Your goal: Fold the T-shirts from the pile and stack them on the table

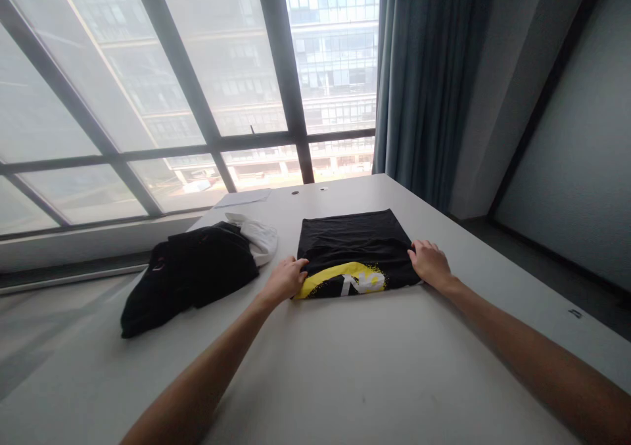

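Observation:
A black T-shirt (352,241) lies folded into a rough rectangle on the white table, with a yellow and white print along its near part. My left hand (286,278) pinches its left side edge, near the yellow print. At the right side edge, my right hand (430,261) grips the cloth between thumb and fingers. The fabric between both hands is slightly wrinkled and rests on the tabletop. Parts of the fingers under the cloth are hidden.
The white table (345,373) reaches toward the windows. Left of the shirt lies a heap of black clothing (192,274), with a white cloth (259,236) behind it. Paper sheets (242,198) lie at the far left edge. A blue-grey curtain (424,83) hangs beyond the table's right side.

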Demonstrator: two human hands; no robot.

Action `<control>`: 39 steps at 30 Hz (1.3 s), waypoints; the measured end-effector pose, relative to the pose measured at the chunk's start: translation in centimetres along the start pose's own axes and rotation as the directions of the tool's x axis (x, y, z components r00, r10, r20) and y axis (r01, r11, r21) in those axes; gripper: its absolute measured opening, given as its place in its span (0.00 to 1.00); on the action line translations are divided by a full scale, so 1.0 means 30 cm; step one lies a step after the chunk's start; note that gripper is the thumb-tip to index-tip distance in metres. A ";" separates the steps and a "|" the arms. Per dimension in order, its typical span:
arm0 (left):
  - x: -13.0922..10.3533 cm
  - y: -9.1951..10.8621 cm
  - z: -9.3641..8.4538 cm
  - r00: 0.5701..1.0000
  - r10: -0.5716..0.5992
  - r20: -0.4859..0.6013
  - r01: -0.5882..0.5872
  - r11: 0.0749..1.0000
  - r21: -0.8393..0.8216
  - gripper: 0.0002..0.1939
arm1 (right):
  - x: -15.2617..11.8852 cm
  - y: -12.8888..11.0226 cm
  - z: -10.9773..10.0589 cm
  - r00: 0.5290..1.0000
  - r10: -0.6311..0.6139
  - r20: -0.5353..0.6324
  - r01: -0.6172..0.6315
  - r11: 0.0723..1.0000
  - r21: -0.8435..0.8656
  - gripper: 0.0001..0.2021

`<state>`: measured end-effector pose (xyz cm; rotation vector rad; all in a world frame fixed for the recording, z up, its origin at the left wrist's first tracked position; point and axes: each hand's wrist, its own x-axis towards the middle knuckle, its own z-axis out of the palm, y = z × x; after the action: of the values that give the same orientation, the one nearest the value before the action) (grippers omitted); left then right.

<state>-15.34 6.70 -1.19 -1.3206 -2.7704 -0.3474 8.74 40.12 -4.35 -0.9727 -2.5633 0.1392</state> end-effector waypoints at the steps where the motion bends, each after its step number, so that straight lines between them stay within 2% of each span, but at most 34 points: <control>1: 0.013 0.031 -0.007 0.998 0.030 -0.055 -0.029 0.999 0.018 0.19 | 0.001 -0.033 -0.003 0.998 -0.049 -0.050 0.049 0.999 -0.015 0.14; 2: 0.030 0.068 -0.009 0.992 0.073 -0.107 -0.072 0.997 0.018 0.19 | 0.005 -0.070 -0.003 0.992 -0.102 -0.077 0.101 0.995 -0.009 0.16; 4: 0.069 0.145 0.007 0.971 0.178 -0.157 -0.184 0.983 -0.025 0.20 | 0.023 -0.148 0.009 0.977 -0.208 -0.052 0.210 0.977 0.044 0.20; 6: 0.104 0.206 0.051 0.964 0.238 -0.116 -0.242 0.970 -0.019 0.22 | 0.047 -0.209 0.040 0.952 -0.303 0.044 0.298 0.951 0.086 0.23; 8: 0.128 0.232 0.105 0.980 0.199 -0.017 -0.198 0.980 0.013 0.27 | 0.070 -0.235 0.086 0.926 -0.340 0.161 0.331 0.940 0.083 0.27; 10: 0.141 0.226 0.151 0.991 0.122 0.061 -0.124 0.992 0.030 0.34 | 0.087 -0.227 0.131 0.911 -0.323 0.258 0.315 0.946 0.070 0.30; 13: 0.149 0.195 0.179 0.993 0.060 0.101 -0.062 0.998 0.023 0.39 | 0.104 -0.189 0.176 0.906 -0.297 0.303 0.286 0.955 0.078 0.34; 17: 0.162 0.170 0.168 0.991 0.030 0.134 -0.027 0.999 -0.029 0.43 | 0.119 -0.145 0.182 0.912 -0.314 0.265 0.289 0.948 0.130 0.35; 20: 0.171 0.159 0.162 0.991 0.016 0.134 -0.013 1.000 -0.024 0.40 | 0.125 -0.115 0.175 0.931 -0.320 0.176 0.301 0.945 0.125 0.32; 22: 0.167 0.155 0.157 0.992 0.027 0.123 -0.028 1.000 0.010 0.38 | 0.123 -0.102 0.169 0.929 -0.321 0.183 0.308 0.946 0.098 0.31; 24: 0.153 0.157 0.143 0.996 0.059 0.068 -0.061 0.998 0.035 0.36 | 0.113 -0.101 0.157 0.927 -0.329 0.178 0.320 0.944 0.082 0.30; 27: 0.103 0.160 0.108 0.987 0.156 -0.026 -0.155 0.986 0.054 0.32 | 0.081 -0.110 0.123 0.930 -0.368 0.008 0.366 0.927 0.086 0.28; 29: 0.051 0.151 0.091 0.975 0.220 -0.004 -0.220 0.974 0.054 0.32 | 0.048 -0.102 0.097 0.893 -0.445 -0.062 0.450 0.886 0.111 0.28; 31: -0.008 0.130 0.087 0.964 0.256 0.074 -0.260 0.965 0.041 0.33 | 0.012 -0.070 0.079 0.840 -0.543 -0.009 0.538 0.829 0.155 0.28; 33: -0.063 0.103 0.094 0.954 0.269 0.131 -0.275 0.961 0.030 0.34 | -0.022 -0.021 0.070 0.800 -0.592 0.099 0.568 0.800 0.192 0.30; 36: -0.115 0.071 0.106 0.946 0.296 0.130 -0.301 0.954 0.019 0.34 | -0.052 0.054 0.065 0.783 -0.586 0.208 0.549 0.809 0.212 0.32; 39: -0.131 0.058 0.104 0.924 0.358 0.135 -0.362 0.932 0.005 0.34 | -0.060 0.104 0.053 0.760 -0.605 0.237 0.559 0.795 0.236 0.32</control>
<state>-11.38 5.47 -4.47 -1.8630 -2.5369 -0.2023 11.25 41.36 -7.09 -0.0516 -2.9507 0.3188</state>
